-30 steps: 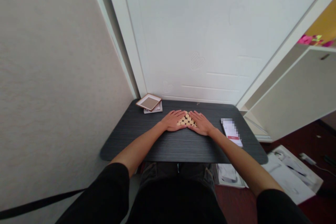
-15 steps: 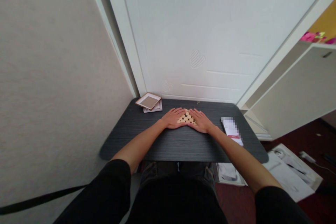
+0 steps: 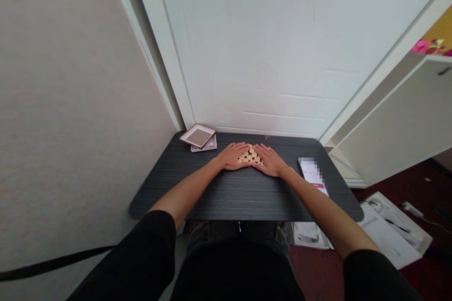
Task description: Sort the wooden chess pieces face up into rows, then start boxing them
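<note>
Several round, pale wooden discs lie packed together on the dark table, forming a rough triangle. My left hand rests flat along their left side, its fingers stretched toward the top of the group. Along the right side lies my right hand, also flat with outstretched fingers. Both thumbs reach inward along the near edge and almost meet. The hands frame the discs and partly cover the outer ones; neither grips a disc.
A shallow brown-rimmed box lid leans on a white box at the table's back left. On the right lies a phone, partly pixelated. A white panel stands behind the table. Open white boxes sit on the floor at right.
The view has shifted slightly. Both hands stay flat around the discs, and the triangle looks about the same.
</note>
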Motion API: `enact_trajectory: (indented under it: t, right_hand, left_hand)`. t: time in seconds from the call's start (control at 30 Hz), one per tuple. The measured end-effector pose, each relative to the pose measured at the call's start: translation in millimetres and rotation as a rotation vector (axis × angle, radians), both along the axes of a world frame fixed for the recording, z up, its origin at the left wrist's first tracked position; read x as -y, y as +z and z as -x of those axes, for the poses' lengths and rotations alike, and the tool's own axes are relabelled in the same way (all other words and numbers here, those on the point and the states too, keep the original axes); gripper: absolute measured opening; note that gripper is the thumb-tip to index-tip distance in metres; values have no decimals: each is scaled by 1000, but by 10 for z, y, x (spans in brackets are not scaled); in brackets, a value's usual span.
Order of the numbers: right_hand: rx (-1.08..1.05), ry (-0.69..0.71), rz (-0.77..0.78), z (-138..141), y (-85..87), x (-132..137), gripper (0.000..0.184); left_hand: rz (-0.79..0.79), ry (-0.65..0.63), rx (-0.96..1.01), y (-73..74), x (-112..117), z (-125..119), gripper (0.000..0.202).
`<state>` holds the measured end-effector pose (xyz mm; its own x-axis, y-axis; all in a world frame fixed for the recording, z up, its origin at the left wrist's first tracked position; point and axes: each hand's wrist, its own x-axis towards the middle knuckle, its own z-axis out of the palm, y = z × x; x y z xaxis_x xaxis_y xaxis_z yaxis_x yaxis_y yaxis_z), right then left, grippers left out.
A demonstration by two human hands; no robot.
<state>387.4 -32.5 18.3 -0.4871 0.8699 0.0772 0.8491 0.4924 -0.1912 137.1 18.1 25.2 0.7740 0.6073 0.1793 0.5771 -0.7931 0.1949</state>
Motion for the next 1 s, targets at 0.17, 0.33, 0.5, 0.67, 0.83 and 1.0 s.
enact_trajectory:
  t: [0.17,0.33,0.5,0.67,0.83,1.0]
  right_hand:
    - [-24,9,-59,-8,-43,4,84]
    - [-81,20,-130,-34,-81,31,78]
    - [-149,-11,-185,-63,-121,52,73]
    - [-198,-48,-210,-96,-173,130,76]
    - [-199,-80,-195,-145,-208,192,93]
    - [-151,-128,-128,-154,-207,158,104]
  left_hand:
    - [-16,-5,50,20,11,-3,81]
    - [-35,27,84,38,55,19,79]
    - [-16,180,198,22,139,177,67]
    - [7,278,254,-48,300,391,76]
    - [70,317,195,-97,363,498,97]
    - [86,321,160,-143,310,491,103]
